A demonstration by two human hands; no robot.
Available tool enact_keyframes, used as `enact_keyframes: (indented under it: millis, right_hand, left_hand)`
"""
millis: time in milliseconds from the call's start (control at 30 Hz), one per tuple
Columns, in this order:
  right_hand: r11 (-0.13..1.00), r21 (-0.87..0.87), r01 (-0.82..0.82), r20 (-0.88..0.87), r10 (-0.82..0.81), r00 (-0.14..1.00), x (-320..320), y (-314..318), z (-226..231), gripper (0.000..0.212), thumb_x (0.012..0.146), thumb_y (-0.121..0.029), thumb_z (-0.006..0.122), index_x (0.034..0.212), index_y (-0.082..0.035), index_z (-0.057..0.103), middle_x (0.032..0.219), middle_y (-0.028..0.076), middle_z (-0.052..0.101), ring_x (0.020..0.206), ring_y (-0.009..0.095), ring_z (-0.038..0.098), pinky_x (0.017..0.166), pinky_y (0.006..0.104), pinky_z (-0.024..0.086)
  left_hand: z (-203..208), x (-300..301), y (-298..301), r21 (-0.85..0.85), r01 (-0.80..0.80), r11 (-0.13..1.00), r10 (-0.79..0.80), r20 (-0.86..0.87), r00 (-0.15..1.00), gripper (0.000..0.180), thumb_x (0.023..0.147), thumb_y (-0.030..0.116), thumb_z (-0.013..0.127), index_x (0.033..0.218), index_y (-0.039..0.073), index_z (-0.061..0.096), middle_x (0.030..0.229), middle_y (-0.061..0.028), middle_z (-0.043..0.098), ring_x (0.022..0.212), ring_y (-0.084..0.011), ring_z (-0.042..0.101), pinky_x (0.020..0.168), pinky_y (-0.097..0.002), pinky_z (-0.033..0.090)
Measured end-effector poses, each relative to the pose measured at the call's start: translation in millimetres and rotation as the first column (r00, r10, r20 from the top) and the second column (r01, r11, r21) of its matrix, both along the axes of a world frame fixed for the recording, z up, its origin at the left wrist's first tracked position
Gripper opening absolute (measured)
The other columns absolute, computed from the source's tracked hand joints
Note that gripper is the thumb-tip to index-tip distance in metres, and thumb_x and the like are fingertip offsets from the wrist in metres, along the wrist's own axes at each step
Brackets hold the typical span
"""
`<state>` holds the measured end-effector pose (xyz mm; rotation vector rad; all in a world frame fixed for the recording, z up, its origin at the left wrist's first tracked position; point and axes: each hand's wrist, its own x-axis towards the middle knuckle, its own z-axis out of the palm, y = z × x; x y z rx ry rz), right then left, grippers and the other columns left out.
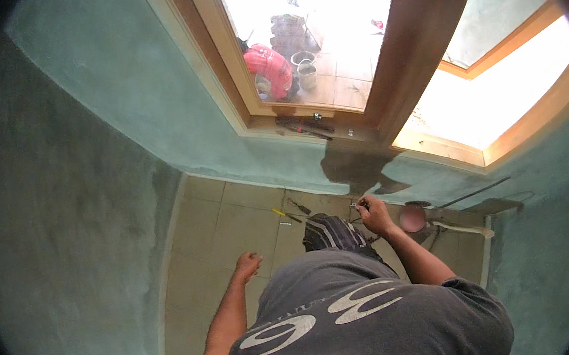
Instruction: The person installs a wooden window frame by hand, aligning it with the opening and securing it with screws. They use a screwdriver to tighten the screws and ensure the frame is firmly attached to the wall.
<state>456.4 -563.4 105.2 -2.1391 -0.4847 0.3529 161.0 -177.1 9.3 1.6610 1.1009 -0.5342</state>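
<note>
My right hand (373,212) is low by the foot of the green wall, closed on a small dark tool with a thin metal end; what kind of tool I cannot tell. My left hand (246,264) hangs over the tiled floor (221,233) with fingers curled and nothing in it. A yellow-handled screwdriver (283,214) and a dark tool (299,207) lie on the tiles ahead, between the two hands. My grey shirt and striped shorts (332,231) fill the lower middle.
A wooden window frame (241,92) stands above, with hand tools (303,127) on its sill. A pink bowl (412,219) and a white pipe (460,228) sit by the right wall. Outside lie a red container (269,68) and metal buckets (304,68).
</note>
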Motion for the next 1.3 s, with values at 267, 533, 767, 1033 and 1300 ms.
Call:
enact_keyframes:
  millis: [267,533,767,1033,1300]
  right_hand:
    - [0.99,-0.016,0.139,-0.055,-0.14,0.989,9.0,1.3,-4.4,0.017,0.095,-0.013,0.072,0.104,0.0,0.067,0.098,0.023,0.073,0.093,0.04,0.071,0.083,0.0451,0.055]
    - [0.946,0.038,0.321,-0.047,-0.319,0.947,36.6,-2.2,-42.3,0.014,0.093,-0.011,0.072,0.1,0.0,0.068,0.091,0.022,0.072,0.087,0.038,0.071,0.079,0.0438,0.055]
    - [0.896,-0.046,0.441,-0.054,-0.443,0.895,60.1,-11.3,-46.9,0.013,0.091,-0.01,0.074,0.097,0.0,0.068,0.09,0.022,0.072,0.085,0.039,0.071,0.078,0.045,0.055]
    - [0.901,-0.098,0.423,-0.031,-0.428,0.903,77.4,-14.0,-65.3,0.012,0.094,-0.009,0.071,0.1,0.001,0.068,0.083,0.019,0.069,0.076,0.031,0.068,0.072,0.0411,0.053]
    - [0.877,-0.183,0.443,-0.145,-0.47,0.871,55.5,12.4,-59.8,0.013,0.093,-0.009,0.07,0.102,0.0,0.067,0.096,0.027,0.069,0.094,0.05,0.066,0.081,0.0517,0.052]
  left_hand:
    - [75.9,200.6,-23.7,-0.279,-0.022,0.96,0.121,0.343,0.932,0.059,0.102,0.034,0.072,0.147,0.001,0.053,0.137,-0.0156,0.061,0.111,-0.027,0.068,0.084,-0.0432,0.063]
    - [93.8,381.2,-45.3,-0.536,-0.075,0.841,0.264,0.286,0.921,0.058,0.103,0.036,0.071,0.144,0.0,0.05,0.14,-0.0165,0.057,0.115,-0.0302,0.064,0.09,-0.0451,0.062]
    - [60.9,473.3,-47.8,-0.489,-0.256,0.834,0.373,0.157,0.914,0.052,0.101,0.03,0.073,0.137,0.0,0.051,0.13,-0.0178,0.061,0.103,-0.0304,0.069,0.084,-0.0452,0.066]
    - [62.0,469.2,-53.4,-0.495,-0.435,0.752,0.543,0.091,0.835,0.034,0.1,0.002,0.056,0.133,0.007,0.048,0.127,-0.0154,0.061,0.112,-0.039,0.069,0.094,-0.0619,0.059]
    - [63.8,378.3,-0.8,-0.701,-0.191,0.687,0.444,0.197,0.874,0.033,0.101,-0.005,0.049,0.127,0.014,0.053,0.146,-0.0086,0.062,0.112,-0.0341,0.068,0.092,-0.0658,0.056]
